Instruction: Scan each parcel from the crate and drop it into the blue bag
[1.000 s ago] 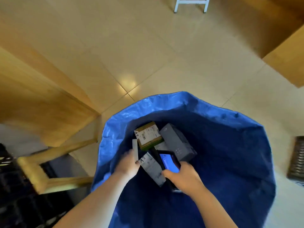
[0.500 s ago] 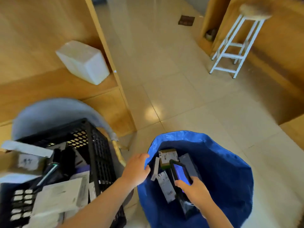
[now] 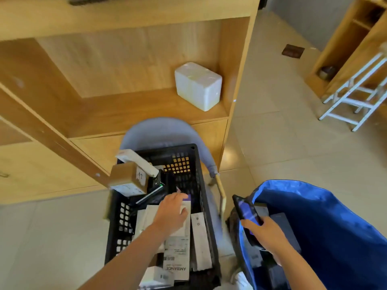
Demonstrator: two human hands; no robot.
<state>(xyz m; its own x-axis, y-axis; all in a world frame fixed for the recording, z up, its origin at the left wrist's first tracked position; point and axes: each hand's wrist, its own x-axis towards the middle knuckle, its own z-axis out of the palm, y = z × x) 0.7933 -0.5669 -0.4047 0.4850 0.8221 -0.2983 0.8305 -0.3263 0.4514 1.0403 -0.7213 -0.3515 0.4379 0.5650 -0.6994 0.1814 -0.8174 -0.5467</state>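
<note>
The left hand (image 3: pixel 171 214) has left the mouth of the blue bag (image 3: pixel 326 222), where it hung half a second ago, and now reaches down into the black crate (image 3: pixel 201 197). Its fingers are extended and spread over a white parcel (image 3: pixel 186 227) in the middle of the load; the grip has closed on nothing yet, though blur makes it hard to say whether the fingertips already touch the packet.

The right hand (image 3: pixel 266 235) has stayed over the bag's near rim, curled round the handheld scanner (image 3: pixel 248 210), screen lit and facing up.

The crate stands on a grey chair (image 3: pixel 159 130), just left of the bag. It holds several parcels: a brown box (image 3: pixel 127 176) propped at its far-left corner, and flat labelled packets toward the near end. Dark parcels lie inside the bag.

Assessment: the previous parcel is deposited and a fresh cycle has begun. Next comes a pick from the crate, then a scan. Much of the crate remains to be worked.
</note>
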